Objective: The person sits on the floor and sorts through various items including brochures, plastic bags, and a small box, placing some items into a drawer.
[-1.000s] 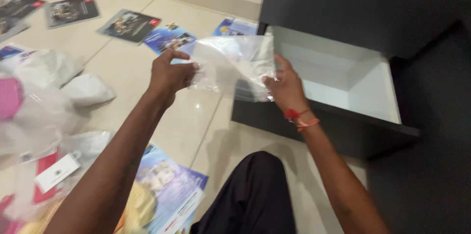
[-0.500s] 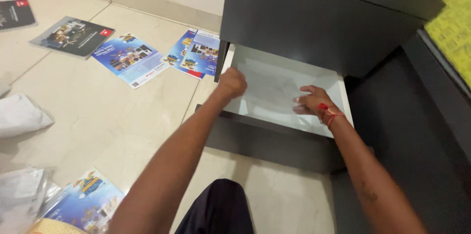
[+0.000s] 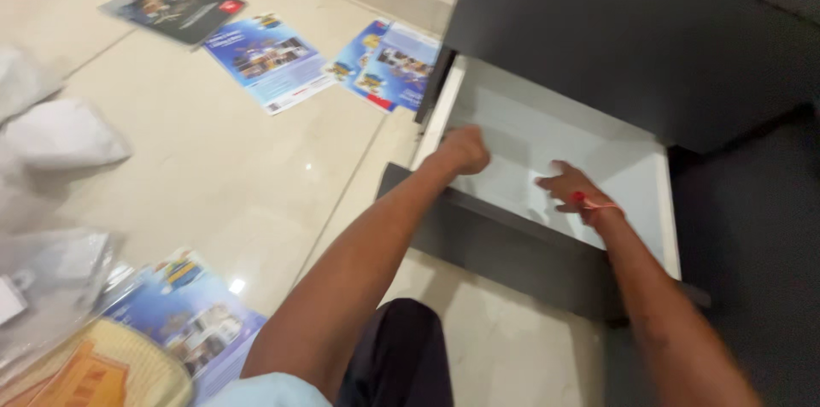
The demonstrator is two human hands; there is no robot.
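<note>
White drawer (image 3: 649, 193), hands (image 3: 465, 151) still inside, camera shifted

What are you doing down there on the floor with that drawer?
Both hands are inside an open drawer of a dark cabinet. The left hand is curled near its left side, and the right hand lies spread over its pale bottom. The picture is blurry. Leaflets and plastic bags lie around on the floor.
</note>
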